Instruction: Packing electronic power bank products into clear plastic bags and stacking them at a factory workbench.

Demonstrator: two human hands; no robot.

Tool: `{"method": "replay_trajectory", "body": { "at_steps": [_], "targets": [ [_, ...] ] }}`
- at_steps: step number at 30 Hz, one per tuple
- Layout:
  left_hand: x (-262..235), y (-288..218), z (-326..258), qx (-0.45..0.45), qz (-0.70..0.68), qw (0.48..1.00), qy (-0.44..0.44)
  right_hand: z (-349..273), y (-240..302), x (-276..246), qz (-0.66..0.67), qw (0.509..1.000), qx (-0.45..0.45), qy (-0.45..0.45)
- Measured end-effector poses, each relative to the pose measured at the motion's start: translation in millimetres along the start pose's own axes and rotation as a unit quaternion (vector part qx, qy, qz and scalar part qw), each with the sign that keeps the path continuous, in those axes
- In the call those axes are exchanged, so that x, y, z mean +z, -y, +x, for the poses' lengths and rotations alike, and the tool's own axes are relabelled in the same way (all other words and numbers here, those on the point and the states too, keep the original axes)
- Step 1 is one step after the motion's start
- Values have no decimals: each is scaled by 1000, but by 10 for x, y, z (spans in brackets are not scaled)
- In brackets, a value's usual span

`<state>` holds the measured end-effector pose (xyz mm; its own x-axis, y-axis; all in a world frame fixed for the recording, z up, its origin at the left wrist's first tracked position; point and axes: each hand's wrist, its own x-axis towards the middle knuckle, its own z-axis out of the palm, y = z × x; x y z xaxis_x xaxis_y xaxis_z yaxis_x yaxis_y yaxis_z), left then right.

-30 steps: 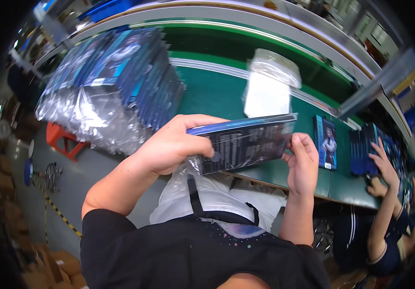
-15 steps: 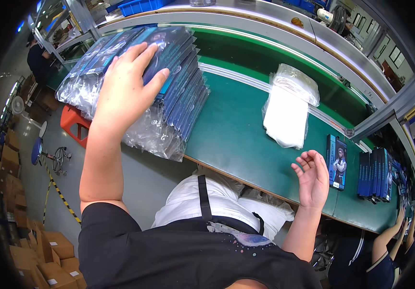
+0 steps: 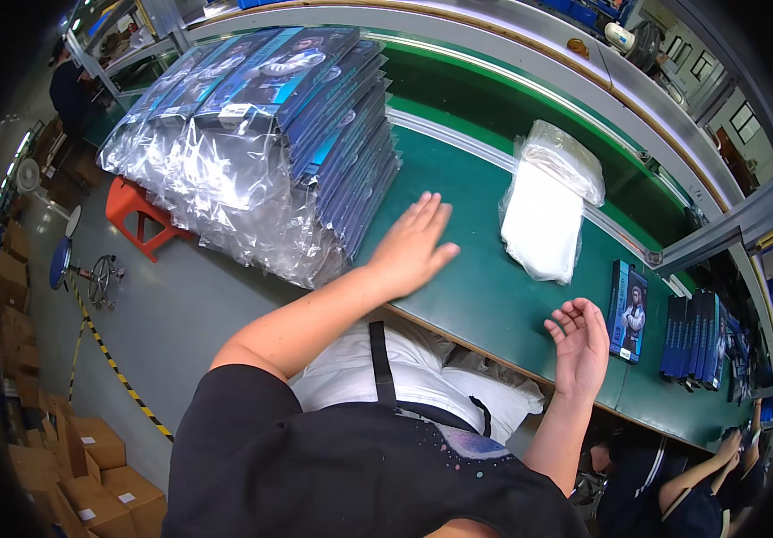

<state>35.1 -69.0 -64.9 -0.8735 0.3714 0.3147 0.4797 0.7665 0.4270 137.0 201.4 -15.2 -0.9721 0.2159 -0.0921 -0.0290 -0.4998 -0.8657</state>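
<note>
My left hand (image 3: 411, 244) is held over the green tabletop (image 3: 440, 309), empty, with its fingers stretched out. To its left rise stacks of flat blue printed boxes in clear plastic bags (image 3: 270, 76), the loose bag ends hanging toward me. My right hand (image 3: 579, 345) is palm up with loosely curled fingers and holds nothing. Right beside it lies a single blue printed box (image 3: 628, 309), without a visible bag. Between and beyond both hands rests a pile of clear plastic bags (image 3: 543, 224) on white backing.
More blue boxes (image 3: 693, 336) stand in a row at the right, close to other people's arms (image 3: 713, 462). Along the back runs a metal-edged shelf (image 3: 494, 40). A red stool (image 3: 140, 220) is at the left, and cardboard cartons (image 3: 104, 475) fill the lower left.
My left hand has come off the top of the bagged boxes and moved right and nearer, over the tabletop. My right hand has hardly moved.
</note>
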Motion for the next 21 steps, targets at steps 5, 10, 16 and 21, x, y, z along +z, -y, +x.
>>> {"method": "replay_trajectory", "body": {
  "at_steps": [5, 10, 16, 21],
  "targets": [
    [-63, 308, 57, -47, 15, 997, -55, 1, 24, -98, -20, 999, -13, -26],
    [-53, 437, 42, -26, -12, 998, -61, -8, 100, -73, -33, 998, -40, -28],
    [-181, 596, 40, -28, -18, 998, -52, -57, 246, -234, -66, 992, -77, -75],
    [-381, 847, 34, -38, -9, 998, -43, 9, 409, -317, -136, 973, -135, -126]
  ]
}}
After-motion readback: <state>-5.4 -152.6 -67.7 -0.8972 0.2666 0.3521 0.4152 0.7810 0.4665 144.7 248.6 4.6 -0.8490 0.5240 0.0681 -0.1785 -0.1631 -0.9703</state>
